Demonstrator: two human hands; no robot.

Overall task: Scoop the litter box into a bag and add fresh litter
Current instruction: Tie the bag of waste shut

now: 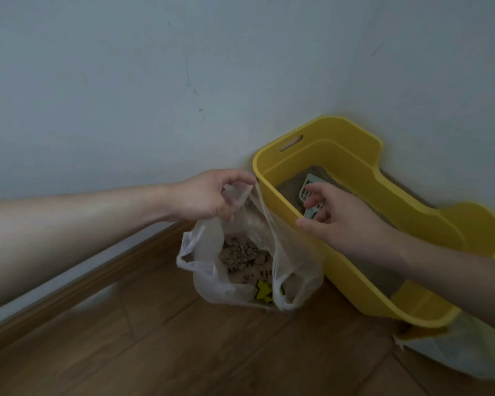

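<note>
Two hands busy | fingers of left hand pinch the bag handle, mouth held up just beside the litter box | right hand fingers loose, spread over the scoop lying on the litter, gripping nothing | best: grasp scoop's handle firmly, bag open, close.

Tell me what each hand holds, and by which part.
Left hand grips the plastic bag by its top handle. Right hand hovers over the scoop in the litter box, fingers spread, gripping nothing yet.
</note>
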